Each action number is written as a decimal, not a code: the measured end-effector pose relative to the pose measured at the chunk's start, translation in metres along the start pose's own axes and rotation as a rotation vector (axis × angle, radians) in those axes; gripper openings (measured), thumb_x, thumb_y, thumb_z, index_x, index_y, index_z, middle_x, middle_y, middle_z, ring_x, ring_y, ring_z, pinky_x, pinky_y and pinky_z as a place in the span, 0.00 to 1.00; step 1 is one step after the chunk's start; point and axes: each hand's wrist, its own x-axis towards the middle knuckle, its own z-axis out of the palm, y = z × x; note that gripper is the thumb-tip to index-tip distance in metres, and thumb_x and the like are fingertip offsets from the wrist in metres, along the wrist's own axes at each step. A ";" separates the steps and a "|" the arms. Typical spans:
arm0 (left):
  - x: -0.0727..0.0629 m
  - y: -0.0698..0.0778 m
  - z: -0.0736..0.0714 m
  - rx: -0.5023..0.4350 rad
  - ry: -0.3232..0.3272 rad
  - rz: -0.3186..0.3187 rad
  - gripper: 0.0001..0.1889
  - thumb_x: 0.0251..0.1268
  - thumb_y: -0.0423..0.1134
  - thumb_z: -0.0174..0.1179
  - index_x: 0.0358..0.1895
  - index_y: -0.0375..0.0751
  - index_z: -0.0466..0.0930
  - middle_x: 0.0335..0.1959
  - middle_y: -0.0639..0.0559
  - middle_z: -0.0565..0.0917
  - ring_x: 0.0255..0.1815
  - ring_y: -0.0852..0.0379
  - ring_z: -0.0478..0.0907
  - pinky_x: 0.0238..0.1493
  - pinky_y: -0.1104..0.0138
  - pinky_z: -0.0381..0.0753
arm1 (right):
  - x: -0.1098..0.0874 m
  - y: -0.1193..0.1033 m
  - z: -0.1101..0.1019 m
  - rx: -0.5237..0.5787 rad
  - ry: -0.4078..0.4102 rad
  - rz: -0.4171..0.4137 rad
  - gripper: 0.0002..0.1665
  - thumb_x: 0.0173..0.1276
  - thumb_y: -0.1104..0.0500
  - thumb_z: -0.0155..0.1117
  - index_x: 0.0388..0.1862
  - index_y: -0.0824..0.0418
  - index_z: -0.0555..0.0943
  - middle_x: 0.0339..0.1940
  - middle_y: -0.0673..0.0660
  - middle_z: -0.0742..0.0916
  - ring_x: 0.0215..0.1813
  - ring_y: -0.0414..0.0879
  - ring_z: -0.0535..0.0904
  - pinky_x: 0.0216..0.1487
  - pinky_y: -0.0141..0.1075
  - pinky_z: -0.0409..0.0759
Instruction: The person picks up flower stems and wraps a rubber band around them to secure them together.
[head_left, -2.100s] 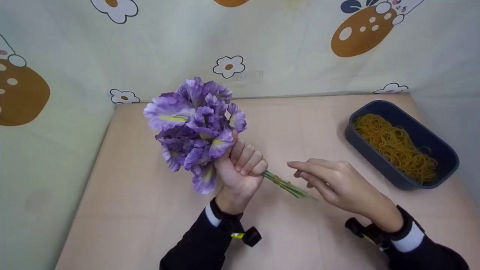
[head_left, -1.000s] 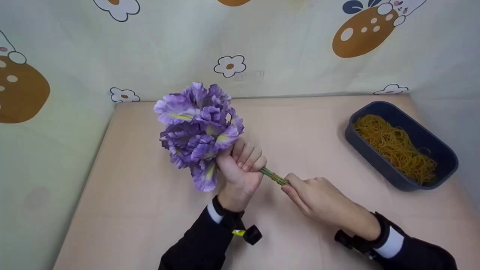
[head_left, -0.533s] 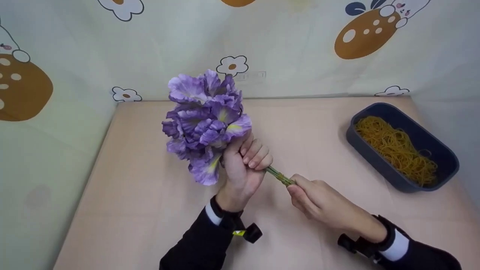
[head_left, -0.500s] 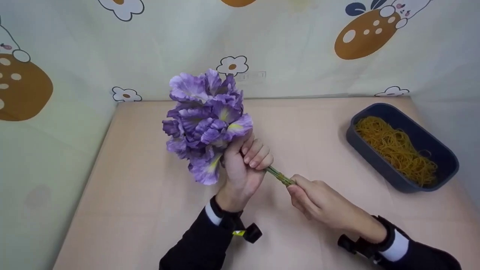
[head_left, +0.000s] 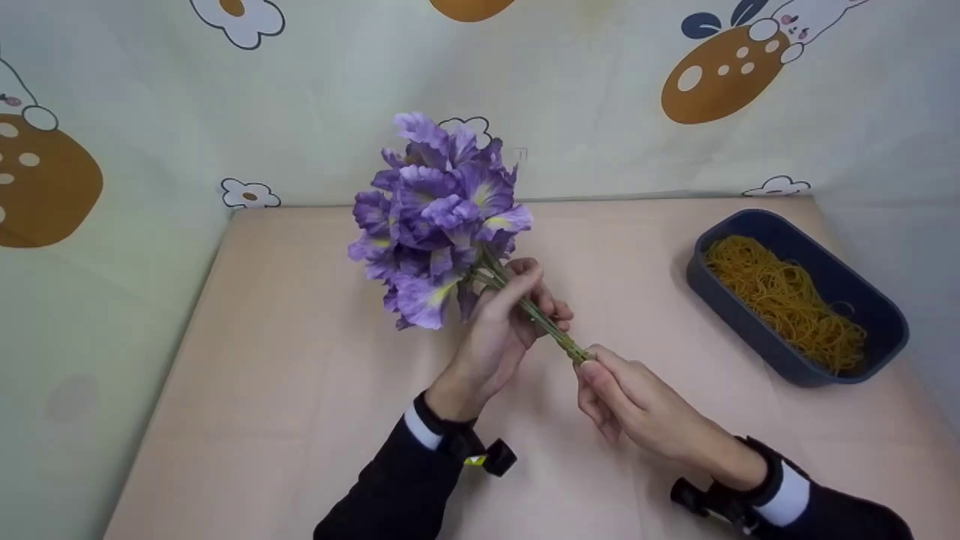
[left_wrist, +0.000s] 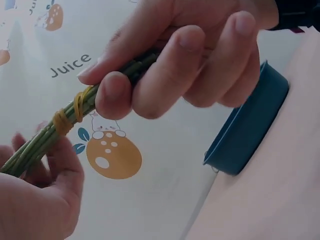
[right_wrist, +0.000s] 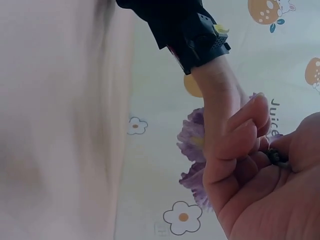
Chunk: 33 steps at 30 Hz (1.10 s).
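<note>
A bunch of purple artificial irises (head_left: 442, 202) is held above the table, blooms tilted up and left. My left hand (head_left: 491, 345) loosely holds the green stems below the blooms, thumb across them and the fingers behind, loosely bent. My right hand (head_left: 637, 405) pinches the lower stems between thumb and index finger, hiding their ends. In the left wrist view, yellow rubber bands (left_wrist: 70, 115) wrap the stems (left_wrist: 35, 145) between both hands. The right wrist view shows my right hand (right_wrist: 270, 195) near, partly overlapping my left forearm, with some petals (right_wrist: 195, 145) behind.
A dark blue tub (head_left: 795, 360) with a heap of yellow rubber bands (head_left: 784, 304) stands on the table's right side. Light cloth (head_left: 337, 97) printed with flowers and brown fruit encloses the back and sides. The tabletop (head_left: 262, 390) is pale pink.
My right hand has moved in and taken hold of the stem ends. My left hand's tight fist around the stems has loosened. The blooms have shifted right and up, showing more stem.
</note>
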 end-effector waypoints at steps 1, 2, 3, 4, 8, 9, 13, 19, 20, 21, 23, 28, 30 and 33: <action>0.000 0.000 0.000 0.087 -0.008 0.000 0.10 0.78 0.42 0.51 0.52 0.41 0.66 0.29 0.50 0.80 0.33 0.54 0.84 0.40 0.61 0.84 | 0.000 0.000 -0.001 0.006 0.010 0.001 0.16 0.86 0.60 0.36 0.40 0.64 0.70 0.19 0.56 0.79 0.16 0.42 0.76 0.14 0.43 0.78; -0.001 -0.001 -0.001 0.186 -0.019 0.000 0.12 0.78 0.43 0.51 0.54 0.39 0.65 0.33 0.48 0.81 0.35 0.53 0.84 0.41 0.61 0.85 | 0.000 -0.001 -0.002 0.011 0.021 -0.001 0.16 0.86 0.60 0.36 0.40 0.64 0.70 0.20 0.56 0.79 0.16 0.44 0.76 0.14 0.43 0.78; -0.001 -0.001 -0.001 0.289 -0.029 0.003 0.14 0.78 0.44 0.52 0.55 0.38 0.66 0.35 0.47 0.82 0.36 0.52 0.84 0.40 0.60 0.85 | -0.001 -0.001 -0.003 0.017 0.031 -0.004 0.16 0.86 0.60 0.36 0.40 0.64 0.69 0.20 0.57 0.79 0.16 0.45 0.76 0.14 0.43 0.77; -0.002 0.000 -0.002 0.407 -0.031 0.007 0.15 0.79 0.46 0.52 0.55 0.39 0.68 0.37 0.47 0.82 0.36 0.52 0.84 0.39 0.60 0.85 | -0.001 -0.001 -0.004 0.022 0.042 -0.013 0.15 0.86 0.60 0.35 0.40 0.64 0.69 0.20 0.57 0.79 0.16 0.46 0.76 0.14 0.43 0.77; -0.006 0.003 -0.002 0.903 -0.006 0.141 0.17 0.76 0.55 0.54 0.46 0.44 0.79 0.33 0.54 0.83 0.30 0.56 0.82 0.31 0.63 0.83 | 0.000 0.000 -0.006 0.013 0.093 -0.044 0.14 0.86 0.61 0.35 0.40 0.64 0.68 0.20 0.58 0.79 0.15 0.48 0.75 0.13 0.42 0.77; -0.006 0.003 -0.002 0.997 0.014 0.188 0.18 0.75 0.56 0.56 0.42 0.45 0.81 0.31 0.56 0.83 0.28 0.57 0.82 0.30 0.64 0.82 | 0.000 0.000 -0.007 0.003 0.105 -0.045 0.14 0.86 0.61 0.35 0.40 0.64 0.68 0.20 0.58 0.79 0.15 0.48 0.75 0.13 0.42 0.77; -0.008 0.006 -0.001 1.174 0.068 0.320 0.18 0.73 0.56 0.59 0.33 0.46 0.83 0.25 0.61 0.82 0.23 0.61 0.78 0.27 0.67 0.79 | 0.002 0.001 -0.007 -0.055 0.131 -0.014 0.14 0.86 0.60 0.36 0.40 0.62 0.68 0.20 0.56 0.80 0.14 0.46 0.75 0.14 0.42 0.77; -0.007 0.004 -0.001 1.217 0.051 0.299 0.16 0.75 0.52 0.58 0.34 0.44 0.84 0.23 0.60 0.81 0.17 0.65 0.74 0.20 0.69 0.75 | 0.003 0.007 -0.004 -0.151 0.111 0.029 0.14 0.86 0.58 0.38 0.40 0.59 0.69 0.22 0.51 0.81 0.15 0.42 0.76 0.17 0.36 0.76; -0.006 0.004 -0.002 1.219 0.048 0.295 0.16 0.75 0.51 0.58 0.34 0.44 0.84 0.23 0.60 0.81 0.17 0.65 0.74 0.19 0.69 0.74 | 0.003 0.007 -0.003 -0.166 0.107 0.027 0.13 0.86 0.58 0.38 0.40 0.59 0.69 0.22 0.50 0.81 0.15 0.42 0.76 0.18 0.36 0.76; -0.006 0.004 -0.002 1.220 0.045 0.293 0.16 0.76 0.51 0.57 0.34 0.44 0.84 0.23 0.60 0.81 0.17 0.65 0.74 0.19 0.69 0.74 | 0.003 0.008 -0.003 -0.179 0.103 0.026 0.13 0.86 0.58 0.39 0.40 0.58 0.69 0.22 0.49 0.80 0.16 0.42 0.76 0.18 0.35 0.77; -0.005 0.002 -0.003 1.219 0.039 0.289 0.16 0.76 0.50 0.57 0.33 0.44 0.83 0.23 0.60 0.81 0.16 0.65 0.73 0.18 0.69 0.73 | 0.003 0.009 -0.003 -0.201 0.092 0.027 0.12 0.86 0.58 0.39 0.40 0.57 0.70 0.23 0.46 0.80 0.16 0.42 0.76 0.19 0.35 0.77; -0.002 -0.002 -0.007 1.236 0.022 0.278 0.15 0.76 0.49 0.57 0.32 0.45 0.83 0.23 0.60 0.81 0.17 0.65 0.74 0.19 0.70 0.74 | 0.003 0.010 -0.005 -0.263 0.070 0.041 0.12 0.86 0.55 0.41 0.40 0.53 0.70 0.22 0.45 0.80 0.18 0.41 0.77 0.22 0.34 0.76; -0.001 -0.004 -0.008 1.255 0.017 0.273 0.15 0.76 0.48 0.57 0.31 0.44 0.83 0.24 0.60 0.82 0.19 0.66 0.75 0.21 0.70 0.75 | 0.004 0.011 -0.005 -0.307 0.066 0.045 0.12 0.85 0.54 0.42 0.38 0.52 0.70 0.22 0.44 0.80 0.18 0.38 0.76 0.22 0.33 0.75; 0.000 -0.007 -0.011 1.304 0.001 0.277 0.15 0.76 0.47 0.57 0.31 0.44 0.83 0.24 0.59 0.83 0.21 0.66 0.76 0.23 0.70 0.76 | 0.005 0.014 -0.004 -0.386 0.061 0.048 0.12 0.85 0.53 0.44 0.37 0.50 0.70 0.21 0.43 0.79 0.19 0.34 0.73 0.22 0.32 0.73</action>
